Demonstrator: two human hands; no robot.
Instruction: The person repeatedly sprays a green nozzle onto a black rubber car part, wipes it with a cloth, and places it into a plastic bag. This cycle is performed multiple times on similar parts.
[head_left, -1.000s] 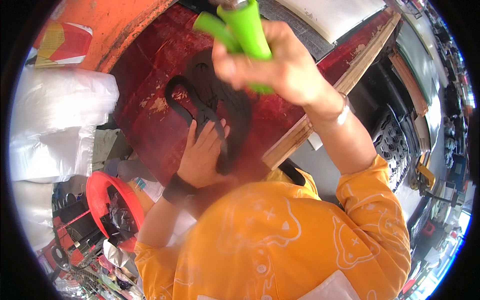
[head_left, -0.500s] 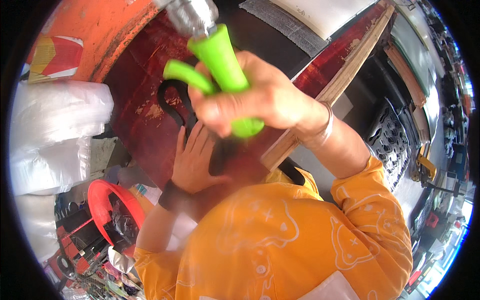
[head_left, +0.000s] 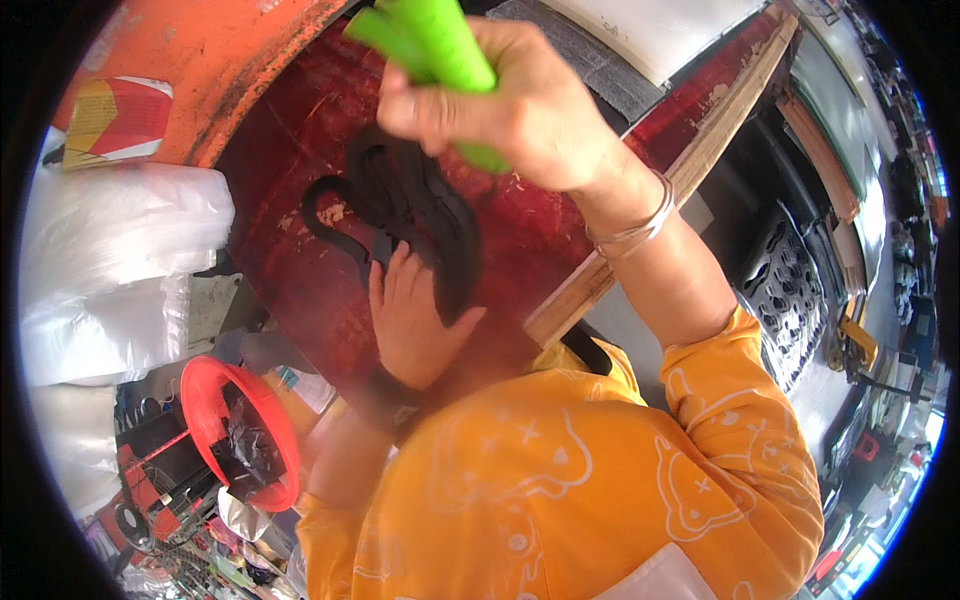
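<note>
High above the board, my right hand [head_left: 510, 105] is wrapped round a bright green handle [head_left: 440, 45] with a side lever; its top runs out of the picture. Below, my left hand [head_left: 415, 320] rests with fingers spread, its fingertips at the lower end of black elongated, curved pieces [head_left: 445, 215] shaped somewhat like soles. Beside them, a thin black band bends into an open loop [head_left: 318, 205]. Both lie on a worn dark-red board [head_left: 275, 165]. I cannot tell whether the loop and the curved pieces are joined.
An orange metal machine body [head_left: 215, 60] borders the board at upper left. Clear plastic-wrapped bundles [head_left: 120, 270] stand at left, above a red basin [head_left: 292, 470] holding black scraps. A wooden strip [head_left: 690, 170] edges the right side, near a perforated black sheet [head_left: 785, 295].
My right hand and the green handle have moved up and away, uncovering the black pieces. The metal fitting above the handle has left the view. My left hand has shifted slightly right.
</note>
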